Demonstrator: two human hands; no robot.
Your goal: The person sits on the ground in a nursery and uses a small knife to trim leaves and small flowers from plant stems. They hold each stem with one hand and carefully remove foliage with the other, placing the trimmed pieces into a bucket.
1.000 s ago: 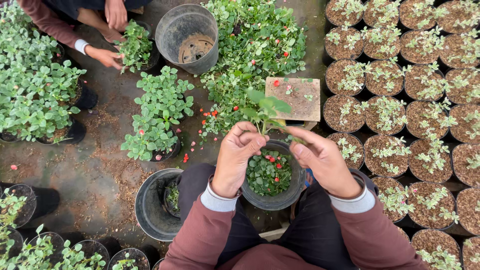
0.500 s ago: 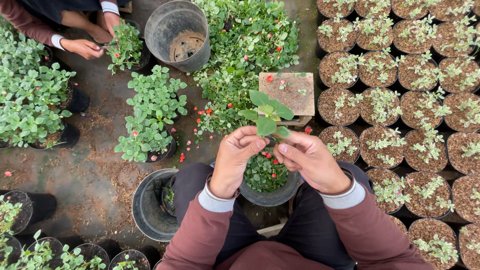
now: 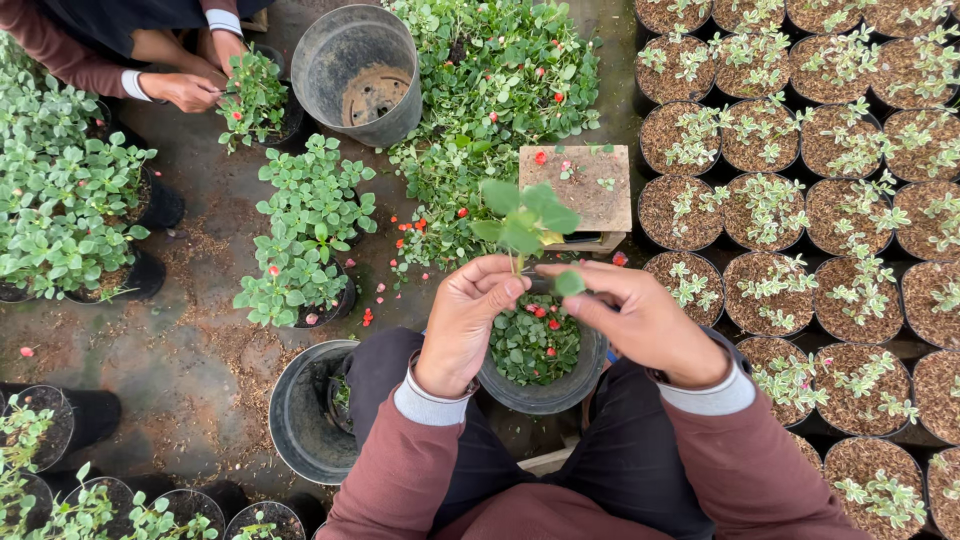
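Both hands pinched on one leafy cutting.
Left hand (image 3: 462, 325) and right hand (image 3: 640, 322) grip the cutting (image 3: 525, 225) above a grey bucket (image 3: 543, 385) of clippings.

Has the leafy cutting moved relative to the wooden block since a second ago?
Yes. The cutting, pinched by the left hand and right hand, has risen and now overlaps the wooden block's left edge.

Both hands, left hand (image 3: 465, 325) and right hand (image 3: 640, 320), pinch a leafy cutting (image 3: 525, 222) above a grey bucket (image 3: 545, 390)
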